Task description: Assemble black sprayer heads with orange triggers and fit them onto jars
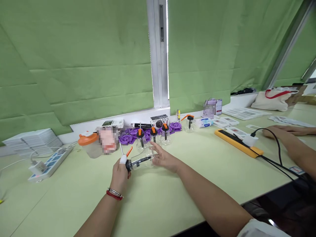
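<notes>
My left hand (120, 171), its thumb wrapped in white, is closed around the black cap end of a clear glass jar (144, 161). The jar lies tilted on its side in the air. A dark central shaft shows inside it, and an orange lever and a metal rod stick out at the cap. At the other end, the fingers of my right hand (164, 158) curl around the jar's clear base. Just behind stand several similar jars with black caps and orange levers, among them one jar (166, 135) and, farther right, another jar (189, 123).
Purple plastic parts (127, 139) lie behind the jars. An orange-lidded container (90, 144) stands left, near a white power strip (53, 163). To the right are a yellow power strip (238, 143) with cables and another person's arm (288, 140). Green sheeting covers the window behind.
</notes>
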Action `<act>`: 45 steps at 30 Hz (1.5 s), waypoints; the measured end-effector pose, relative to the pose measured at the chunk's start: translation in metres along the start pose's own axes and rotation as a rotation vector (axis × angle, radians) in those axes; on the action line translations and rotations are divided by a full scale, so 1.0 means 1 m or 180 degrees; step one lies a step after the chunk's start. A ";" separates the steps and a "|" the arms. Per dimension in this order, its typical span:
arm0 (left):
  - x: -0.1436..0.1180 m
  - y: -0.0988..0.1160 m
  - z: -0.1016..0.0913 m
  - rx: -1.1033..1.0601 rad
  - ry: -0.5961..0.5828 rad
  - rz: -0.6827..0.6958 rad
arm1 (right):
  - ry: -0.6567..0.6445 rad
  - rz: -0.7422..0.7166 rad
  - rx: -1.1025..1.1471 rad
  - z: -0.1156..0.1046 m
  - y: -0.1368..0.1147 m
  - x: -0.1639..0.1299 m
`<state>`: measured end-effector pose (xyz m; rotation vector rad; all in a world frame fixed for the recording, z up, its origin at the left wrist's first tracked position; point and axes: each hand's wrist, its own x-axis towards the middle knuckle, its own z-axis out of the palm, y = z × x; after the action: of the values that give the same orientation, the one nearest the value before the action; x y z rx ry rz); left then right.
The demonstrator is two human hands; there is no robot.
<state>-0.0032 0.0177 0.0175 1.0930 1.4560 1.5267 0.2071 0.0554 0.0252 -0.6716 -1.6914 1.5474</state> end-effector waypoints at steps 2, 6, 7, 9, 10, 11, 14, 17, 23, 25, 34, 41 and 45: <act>-0.002 0.002 0.000 0.0150 -0.0066 0.0213 | -0.0035 0.0703 0.0303 0.000 0.004 0.002; -0.002 0.004 0.001 0.0170 -0.0147 0.0187 | -0.0023 0.0491 -0.0116 -0.002 0.001 0.001; -0.001 0.004 0.001 0.0114 -0.0164 0.0082 | 0.0000 0.0124 -0.0307 -0.003 -0.001 0.000; 0.001 0.001 0.002 -0.0043 -0.0193 -0.0145 | -0.0022 -0.0427 -0.0478 -0.003 -0.003 -0.001; 0.002 0.000 0.002 -0.0114 -0.0186 -0.0204 | -0.0027 -0.0507 -0.0384 -0.003 -0.003 -0.001; 0.003 -0.002 0.002 -0.0146 -0.0160 -0.0205 | 0.0000 -0.0439 -0.0159 -0.002 -0.002 -0.001; 0.003 -0.005 0.001 0.0040 -0.0065 0.0138 | 0.0049 0.0447 0.0606 0.002 0.005 0.002; 0.002 -0.003 0.000 0.0189 -0.0112 0.0309 | -0.0093 0.1032 0.0386 0.004 0.006 0.002; 0.003 0.003 0.002 -0.0211 -0.0167 -0.0641 | 0.0050 -0.0855 -0.1609 0.005 -0.011 -0.007; 0.005 0.002 0.002 -0.0277 -0.0190 -0.0962 | -0.0014 -0.1348 -0.2125 0.006 -0.013 -0.007; 0.023 -0.005 -0.017 -0.0522 0.0166 -0.1345 | 0.0017 -0.2069 -0.3092 -0.004 -0.014 -0.006; 0.024 -0.007 -0.017 -0.0232 0.0413 -0.0602 | 0.0925 -0.0938 -0.2440 -0.055 -0.019 -0.020; 0.022 -0.007 -0.014 -0.0124 0.0322 -0.0545 | 0.1691 -0.0179 -0.1550 -0.085 0.017 -0.033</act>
<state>-0.0247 0.0334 0.0123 0.8558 1.5397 1.5002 0.2926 0.0831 0.0037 -1.1536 -1.6453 0.8054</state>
